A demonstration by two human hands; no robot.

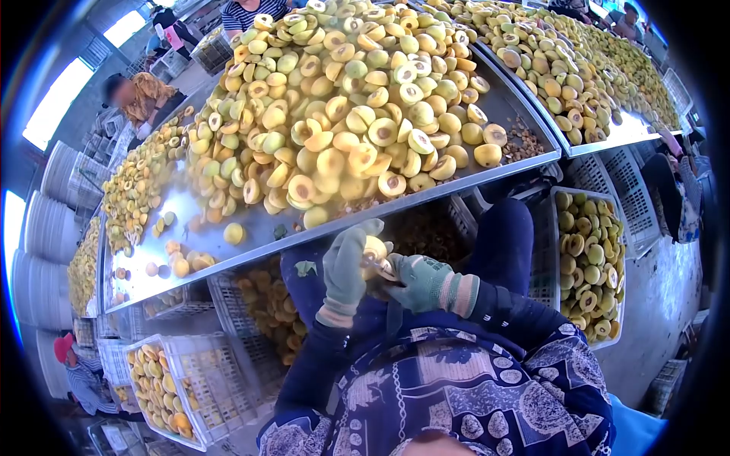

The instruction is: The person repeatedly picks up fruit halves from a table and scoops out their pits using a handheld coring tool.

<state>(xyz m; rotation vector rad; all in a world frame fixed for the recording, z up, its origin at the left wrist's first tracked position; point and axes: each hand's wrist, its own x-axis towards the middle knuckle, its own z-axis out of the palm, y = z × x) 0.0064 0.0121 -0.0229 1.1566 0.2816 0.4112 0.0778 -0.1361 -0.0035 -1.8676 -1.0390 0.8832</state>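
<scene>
Both hands wear grey-green gloves and meet above my lap, just below the metal table's edge. My left hand (346,270) is closed around a pale yellow fruit half (374,249). Fingers bent, my right hand (426,281) grips a small metal tool (386,270) whose end touches the fruit; its exact shape is too small to tell. In front of the hands, a large heap of halved yellow-green fruit (327,114) covers much of the metal table (274,232). Some halves show brown centres.
A crate of fruit (589,266) stands at my right, another (163,391) at lower left. More fruit fills a container (274,311) beneath the table. A second fruit-covered table (566,144) lies at upper right. People sit or stand around, including one at upper left (144,99).
</scene>
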